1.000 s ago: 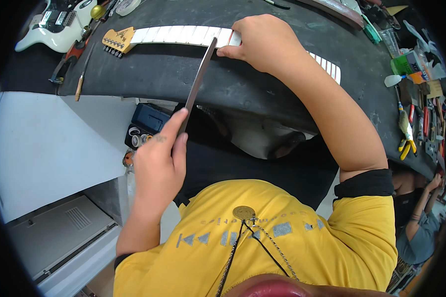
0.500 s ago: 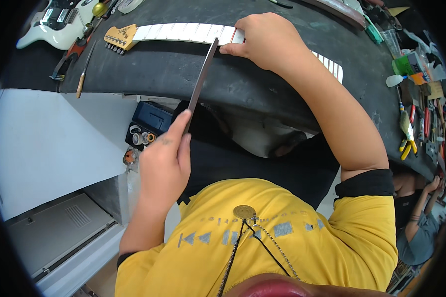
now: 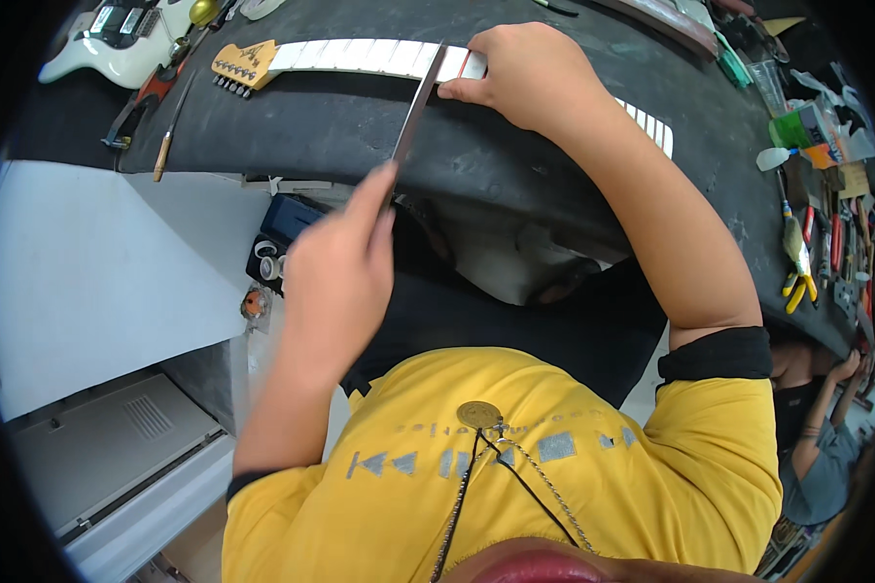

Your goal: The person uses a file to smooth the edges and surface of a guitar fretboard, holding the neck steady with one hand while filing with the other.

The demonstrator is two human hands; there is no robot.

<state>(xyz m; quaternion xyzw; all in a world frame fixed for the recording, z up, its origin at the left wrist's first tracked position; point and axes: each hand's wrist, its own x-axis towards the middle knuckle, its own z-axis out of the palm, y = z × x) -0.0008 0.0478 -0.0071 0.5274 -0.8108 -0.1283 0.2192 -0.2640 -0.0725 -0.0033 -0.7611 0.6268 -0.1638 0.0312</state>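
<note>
A long flat metal file (image 3: 414, 115) is held in my left hand (image 3: 342, 267), its fingers closed round the near end; the hand is slightly blurred. The file's far end lies over a guitar neck (image 3: 360, 56), whose fretboard is covered in white strips, with a light wooden headstock (image 3: 243, 66) at the left. My right hand (image 3: 533, 78) grips the neck just right of the file, thumb on the near edge, beside a red line across the white surface. The hand and forearm hide part of the neck, which reappears farther right.
The dark workbench (image 3: 321, 136) holds a white guitar body (image 3: 83, 63), a wooden-handled tool (image 3: 163, 155), and many pliers (image 3: 799, 277) and tools along its right side. A dark toolbox (image 3: 292, 219) sits below the edge. Another person (image 3: 817, 457) works at far right.
My left hand has pushed the file forward and to the right, its end reaching farther across the neck. The neck and my right hand sit slightly higher in the picture.
</note>
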